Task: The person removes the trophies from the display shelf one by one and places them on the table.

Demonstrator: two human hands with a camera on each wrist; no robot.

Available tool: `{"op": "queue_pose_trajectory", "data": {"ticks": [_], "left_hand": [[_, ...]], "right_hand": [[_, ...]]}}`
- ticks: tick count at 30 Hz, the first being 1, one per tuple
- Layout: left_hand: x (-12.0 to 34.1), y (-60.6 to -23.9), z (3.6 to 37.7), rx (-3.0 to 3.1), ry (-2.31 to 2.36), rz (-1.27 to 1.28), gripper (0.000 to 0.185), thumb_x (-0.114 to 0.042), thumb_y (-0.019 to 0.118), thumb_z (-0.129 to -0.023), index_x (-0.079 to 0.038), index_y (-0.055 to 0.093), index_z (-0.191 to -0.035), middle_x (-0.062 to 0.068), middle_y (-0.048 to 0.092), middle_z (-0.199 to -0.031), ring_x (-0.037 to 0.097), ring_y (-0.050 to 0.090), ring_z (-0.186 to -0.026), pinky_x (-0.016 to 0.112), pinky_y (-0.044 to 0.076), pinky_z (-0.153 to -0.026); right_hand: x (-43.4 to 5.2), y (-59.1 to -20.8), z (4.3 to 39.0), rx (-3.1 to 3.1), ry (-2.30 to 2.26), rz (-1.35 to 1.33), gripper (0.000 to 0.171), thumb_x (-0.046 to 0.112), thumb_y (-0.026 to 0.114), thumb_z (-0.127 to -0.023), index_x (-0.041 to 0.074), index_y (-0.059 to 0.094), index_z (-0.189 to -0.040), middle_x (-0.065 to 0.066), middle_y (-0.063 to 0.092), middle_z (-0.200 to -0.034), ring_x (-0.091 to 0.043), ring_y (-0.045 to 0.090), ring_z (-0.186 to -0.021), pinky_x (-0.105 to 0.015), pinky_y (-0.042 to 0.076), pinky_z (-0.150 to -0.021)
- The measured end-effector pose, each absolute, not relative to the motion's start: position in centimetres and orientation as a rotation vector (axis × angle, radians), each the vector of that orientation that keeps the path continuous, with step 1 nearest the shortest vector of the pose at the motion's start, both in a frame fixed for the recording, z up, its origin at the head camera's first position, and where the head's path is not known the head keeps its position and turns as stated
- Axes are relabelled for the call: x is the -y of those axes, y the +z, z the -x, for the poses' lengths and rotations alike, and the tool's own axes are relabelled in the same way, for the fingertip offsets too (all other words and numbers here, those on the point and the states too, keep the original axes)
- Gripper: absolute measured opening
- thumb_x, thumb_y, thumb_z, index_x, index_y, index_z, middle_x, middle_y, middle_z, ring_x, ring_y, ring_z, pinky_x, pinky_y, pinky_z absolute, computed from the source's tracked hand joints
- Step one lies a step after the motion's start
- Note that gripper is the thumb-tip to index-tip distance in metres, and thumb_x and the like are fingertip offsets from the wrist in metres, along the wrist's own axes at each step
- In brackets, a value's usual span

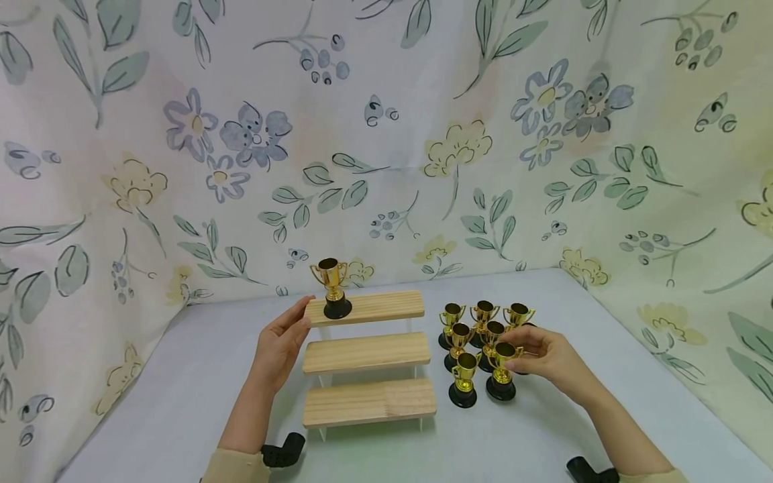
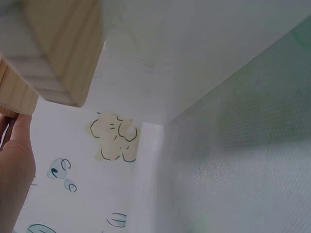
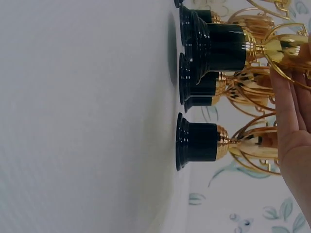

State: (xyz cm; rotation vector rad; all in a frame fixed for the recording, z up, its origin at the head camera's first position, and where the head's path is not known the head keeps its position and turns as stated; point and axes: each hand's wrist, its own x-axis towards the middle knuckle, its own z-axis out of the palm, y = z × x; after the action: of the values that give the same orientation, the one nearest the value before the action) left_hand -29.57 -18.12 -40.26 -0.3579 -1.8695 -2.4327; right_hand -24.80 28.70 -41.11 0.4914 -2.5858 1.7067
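A three-tier wooden display stand [image 1: 366, 353] with white supports stands on the table. My left hand [image 1: 278, 350] holds the left end of its top board, thumb in front and fingers behind; in the left wrist view the fingers [image 2: 19, 133] meet the board's end. One gold trophy cup [image 1: 334, 290] with a black base stands at that board's left. To the right, my right hand [image 1: 552, 359] pinches another gold trophy cup [image 1: 500, 388] by its upper part. In the right wrist view this trophy's black base [image 3: 226, 47] is slightly off the table, upright.
Several more small trophies [image 1: 464, 382] stand close together around the held one, right of the stand. A white cloth covers the table [image 1: 199, 376]. Behind it hangs a floral curtain [image 1: 386, 188]. Black wrist devices [image 1: 284, 451] sit near both sleeves.
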Motion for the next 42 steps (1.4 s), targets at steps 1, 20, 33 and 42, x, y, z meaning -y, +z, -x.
{"op": "queue_pose_trajectory", "data": {"ticks": [1,20,33,42], "left_hand": [[18.13,-40.24,29.57,1.868,-2.433,0.360,0.059,-0.007,0.055,-0.100,0.005,0.029,-0.152,-0.021,0.058,-0.132,-0.009,0.055,-0.123,0.009,0.045,-0.105],[18.14,-40.19,29.62,1.872,-2.429,0.377,0.059,-0.006,0.054,-0.100,0.005,0.029,-0.152,-0.021,0.058,-0.132,-0.009,0.055,-0.123,0.009,0.045,-0.105],[18.15,-40.24,29.55,1.867,-2.429,0.387,0.059,-0.006,0.055,-0.100,0.005,0.029,-0.152,-0.021,0.059,-0.133,-0.009,0.055,-0.124,0.009,0.045,-0.105],[18.20,-40.28,29.54,1.864,-2.423,0.387,0.060,-0.007,0.055,-0.100,0.006,0.029,-0.152,-0.021,0.059,-0.132,-0.008,0.056,-0.123,0.009,0.046,-0.104]], "right_hand": [[-28.66,-41.13,24.80,2.587,1.713,-0.496,0.042,0.016,0.076,-0.086,0.001,0.062,-0.123,0.021,0.066,-0.113,0.003,0.067,-0.101,-0.026,0.062,-0.078],[-28.37,-41.43,24.80,2.598,1.716,-0.575,0.040,0.013,0.077,-0.084,-0.001,0.062,-0.119,0.008,0.067,-0.113,-0.001,0.067,-0.099,-0.024,0.061,-0.079],[-28.45,-41.49,24.77,2.609,1.701,-0.566,0.039,0.012,0.077,-0.084,-0.001,0.061,-0.117,0.007,0.068,-0.111,0.001,0.065,-0.100,-0.022,0.060,-0.079],[-28.64,-41.57,24.93,2.604,1.714,-0.595,0.039,0.010,0.077,-0.084,-0.002,0.061,-0.117,0.010,0.066,-0.111,0.003,0.063,-0.102,-0.023,0.060,-0.078]]}}
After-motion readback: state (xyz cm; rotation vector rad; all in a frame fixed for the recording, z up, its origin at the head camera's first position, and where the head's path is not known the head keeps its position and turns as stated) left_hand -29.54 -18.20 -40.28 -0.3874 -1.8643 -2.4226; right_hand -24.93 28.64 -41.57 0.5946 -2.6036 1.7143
